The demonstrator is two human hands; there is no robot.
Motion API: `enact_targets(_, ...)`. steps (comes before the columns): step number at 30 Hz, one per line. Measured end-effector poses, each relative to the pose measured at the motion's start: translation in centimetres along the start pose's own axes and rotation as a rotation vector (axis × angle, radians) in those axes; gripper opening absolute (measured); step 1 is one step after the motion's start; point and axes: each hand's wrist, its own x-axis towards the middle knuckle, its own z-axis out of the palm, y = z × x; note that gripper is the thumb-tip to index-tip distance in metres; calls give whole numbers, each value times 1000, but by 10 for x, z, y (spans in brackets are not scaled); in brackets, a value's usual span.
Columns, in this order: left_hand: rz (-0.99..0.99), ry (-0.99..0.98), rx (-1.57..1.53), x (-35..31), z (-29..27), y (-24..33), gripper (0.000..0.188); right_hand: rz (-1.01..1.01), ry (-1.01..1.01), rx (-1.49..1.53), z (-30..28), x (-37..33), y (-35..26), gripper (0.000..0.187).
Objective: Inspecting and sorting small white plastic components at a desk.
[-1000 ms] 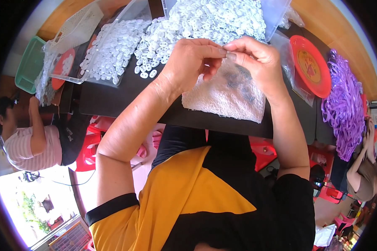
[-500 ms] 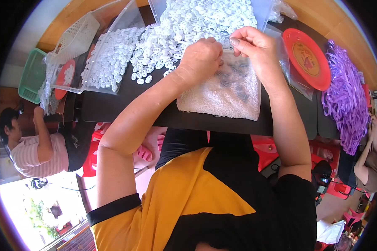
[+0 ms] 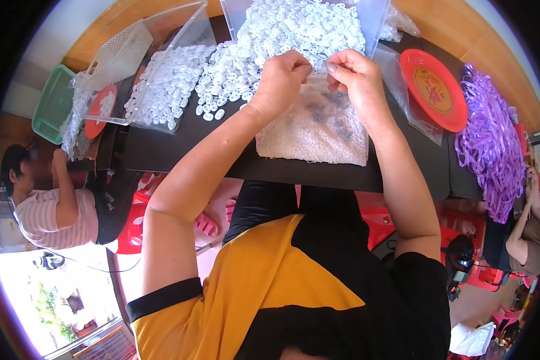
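Note:
Over the far edge of a pale, grey-stained cloth [image 3: 318, 141], my two hands face each other with a small gap between the fingertips. My left hand [image 3: 284, 81] is closed, its thumb and fingers pinched together. My right hand [image 3: 355, 77] also pinches with thumb and forefinger, its other fingers curled. Whatever either pinch holds is too small to make out. Just beyond the hands lies a large heap of small white oval plastic pieces with holes [image 3: 300, 30], spilling leftward over the dark table [image 3: 222, 153].
A clear bin [image 3: 168, 78] of similar pieces stands left, near a green basket [image 3: 49, 108]. On the right are a red plate [image 3: 433, 90] and a pile of purple ribbons [image 3: 492, 138]. One person [image 3: 54, 204] sits at left, another [image 3: 527, 240] at far right.
My left hand has shifted slightly left and its fingertips have risen off the cloth area. My right hand has come down and left a little. The view has shifted slightly.

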Motion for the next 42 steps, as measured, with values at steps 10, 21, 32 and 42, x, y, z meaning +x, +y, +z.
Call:
enact_targets(10, -349, -30, -661, -29, -3, 27, 15, 87, -48, 163, 14, -11, -5, 9)
enact_targets(21, -412, -75, -729, -35, -17, 21, 15, -83, -37, 83, 19, -15, 0, 5)
enact_targets(32, -466, -43, -858, -40, -18, 16, 13, -289, -68, -256, 23, -14, 13, 5)
enact_targets(42, -426, -16, -749, -46, -11, 15, 8, -356, -58, -504, 27, -21, 12, 3)
